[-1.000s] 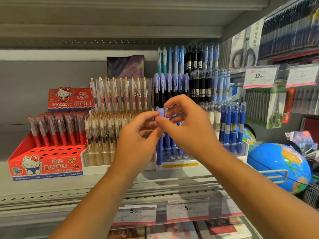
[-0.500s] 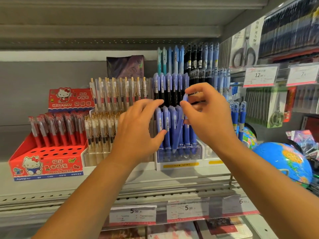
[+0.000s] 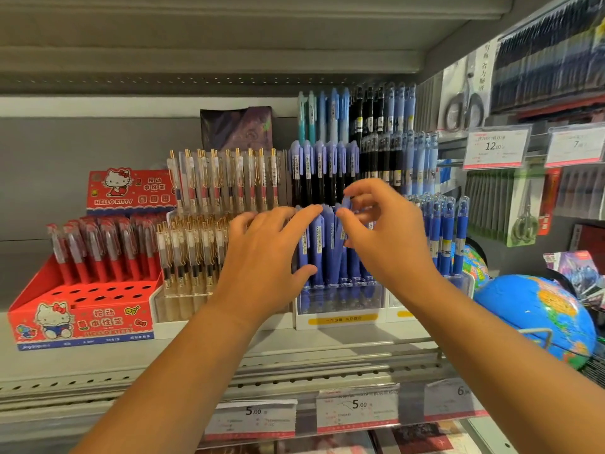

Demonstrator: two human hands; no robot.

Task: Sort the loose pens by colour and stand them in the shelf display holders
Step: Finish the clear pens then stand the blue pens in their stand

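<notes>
Fingers of R hand pinch purple pen top, L hand splayed, forearms raised

packed pen rows ahead, open shelf left

The pens are periwinkle, the box red with a white cat print, the globe blue and multicoloured.

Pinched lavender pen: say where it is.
Head view, centre: right hand holds the lavender pen among matching pens in the front holder, beside the left hand.
</notes>
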